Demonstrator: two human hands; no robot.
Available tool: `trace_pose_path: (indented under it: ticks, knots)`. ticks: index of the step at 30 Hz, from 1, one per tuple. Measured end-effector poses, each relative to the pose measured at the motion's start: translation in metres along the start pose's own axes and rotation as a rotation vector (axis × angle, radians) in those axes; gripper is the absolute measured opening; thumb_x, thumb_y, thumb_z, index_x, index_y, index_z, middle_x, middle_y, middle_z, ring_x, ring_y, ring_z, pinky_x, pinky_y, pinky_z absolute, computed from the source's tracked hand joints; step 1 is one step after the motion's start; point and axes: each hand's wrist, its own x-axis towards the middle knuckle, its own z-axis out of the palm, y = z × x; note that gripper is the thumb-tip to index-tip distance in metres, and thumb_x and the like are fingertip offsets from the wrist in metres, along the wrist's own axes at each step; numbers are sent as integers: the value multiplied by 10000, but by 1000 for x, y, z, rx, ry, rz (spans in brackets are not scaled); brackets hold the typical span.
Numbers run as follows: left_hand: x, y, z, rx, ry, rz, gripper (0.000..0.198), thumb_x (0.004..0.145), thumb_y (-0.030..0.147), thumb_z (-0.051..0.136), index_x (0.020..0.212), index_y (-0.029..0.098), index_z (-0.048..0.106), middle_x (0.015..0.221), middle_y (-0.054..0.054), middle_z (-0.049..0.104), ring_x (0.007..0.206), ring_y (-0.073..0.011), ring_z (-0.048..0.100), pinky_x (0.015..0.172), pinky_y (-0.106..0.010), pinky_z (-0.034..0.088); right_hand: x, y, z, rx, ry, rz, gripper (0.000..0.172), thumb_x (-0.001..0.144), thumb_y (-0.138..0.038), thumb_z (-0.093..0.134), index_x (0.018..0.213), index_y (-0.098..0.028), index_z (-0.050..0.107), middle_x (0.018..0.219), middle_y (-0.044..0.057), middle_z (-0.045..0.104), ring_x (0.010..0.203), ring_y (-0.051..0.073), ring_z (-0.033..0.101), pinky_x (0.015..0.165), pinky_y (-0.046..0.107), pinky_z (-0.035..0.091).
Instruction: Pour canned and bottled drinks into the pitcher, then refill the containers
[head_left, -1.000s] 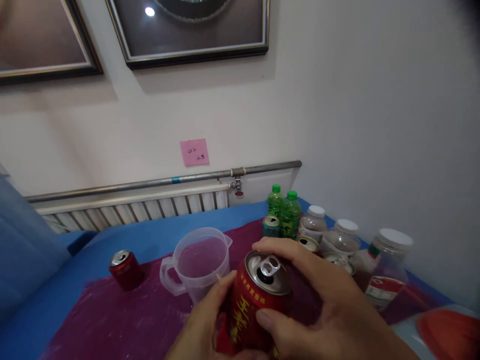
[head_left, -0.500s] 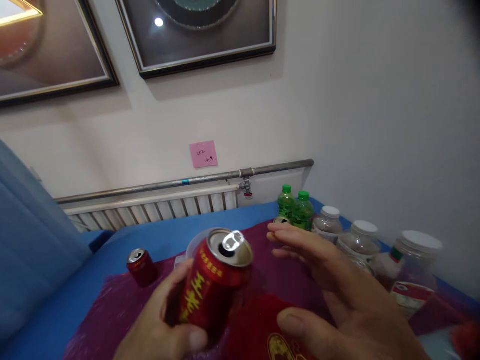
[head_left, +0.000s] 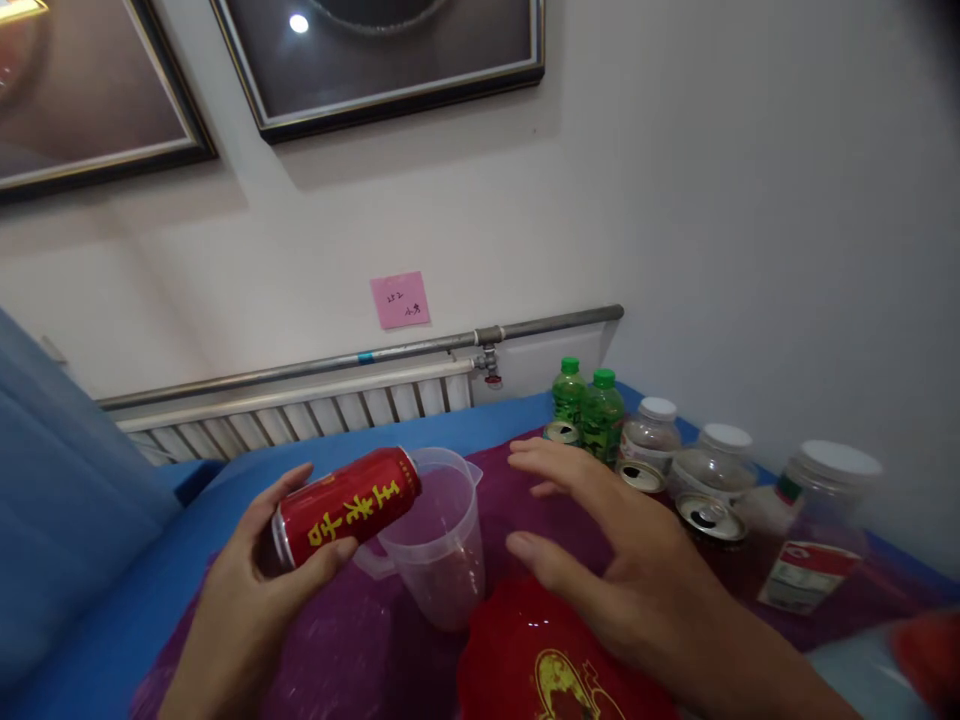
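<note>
My left hand (head_left: pixel 244 600) is wrapped round a red drink can (head_left: pixel 349 508) with yellow characters. The can lies almost on its side, its top end tipped down to the right at the rim of a clear plastic measuring jug (head_left: pixel 454 575). Its opening is turned away from me, and I cannot see any liquid flow. To the right of the jug my right hand (head_left: pixel 622 560) hovers with thumb and fingers apart, holding nothing. Below it is a shiny red item (head_left: pixel 502 650) with a gold print, partly covered by that hand.
Two green bottles (head_left: pixel 602 418), opened cans (head_left: pixel 711 518) and several clear jars (head_left: pixel 814 530) with white lids line the right side. A purple plastic sheet (head_left: pixel 330 660) covers part of the blue table (head_left: pixel 315 455). Behind are a radiator (head_left: pixel 330 405) and a pipe (head_left: pixel 420 348).
My left hand has moved left and tipped the can from nearly upright to almost horizontal at the jug. The jug now shows more fully. My right hand stays open, shifted slightly left.
</note>
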Motion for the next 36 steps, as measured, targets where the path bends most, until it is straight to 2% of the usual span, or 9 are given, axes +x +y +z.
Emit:
trace_pose_path:
  ticks: [3,7,12,14,19,25,29,36]
  knots:
    - [1,-2,9,-40,46,55,872,512,448,873,1315,375,541,1078,-15,707,899,-232,686,687,-262,567,3,8,12,-16,-79,13,413,863,-289,600,1273,-288,547,1321,59,592,1215,243,572,1012,442,509]
    - [-2,-1,18,-34,98,95,861,531,467,861,1322,342,544,1066,-48,710,864,-256,694,651,-301,577,5,17,30,-29,-205,-22,441,859,-205,584,1296,-237,539,1372,99,540,1301,243,487,1070,459,450]
    - [-14,7,33,-74,209,141,778,564,438,847,1285,355,567,1103,-12,695,951,-250,675,793,-364,585,4,27,49,-106,-265,-142,470,857,-131,560,1323,-179,521,1404,150,484,1327,271,428,1075,479,422]
    - [-17,9,38,-89,238,167,773,560,423,852,1277,365,571,1133,1,682,1001,-247,661,860,-379,570,2,31,54,-145,-276,-178,443,864,-117,541,1304,-169,537,1397,162,482,1332,287,413,1082,495,403]
    - [-18,4,43,-115,211,201,752,607,429,839,1299,409,547,1264,19,629,1118,-269,616,1000,-457,497,0,36,61,-211,-281,-211,381,881,-108,505,1255,-161,557,1394,176,477,1338,295,404,1082,517,382]
    - [-17,-4,48,-84,206,258,762,618,436,840,1317,427,537,1331,14,596,1210,-291,563,1052,-484,454,-2,39,63,-220,-274,-215,372,884,-120,508,1253,-148,548,1396,178,478,1334,299,402,1082,512,382]
    - [-17,-5,50,-69,216,286,753,618,444,840,1312,417,547,1325,-8,603,1199,-311,570,1049,-540,442,-3,41,65,-219,-262,-240,363,882,-123,517,1243,-132,553,1382,194,484,1319,317,413,1069,528,388]
    - [-16,-8,50,-84,215,312,772,615,425,846,1324,389,544,1315,-24,602,1189,-303,574,1077,-541,409,-3,42,66,-209,-244,-259,365,880,-121,519,1244,-126,552,1364,194,493,1311,314,417,1073,523,389]
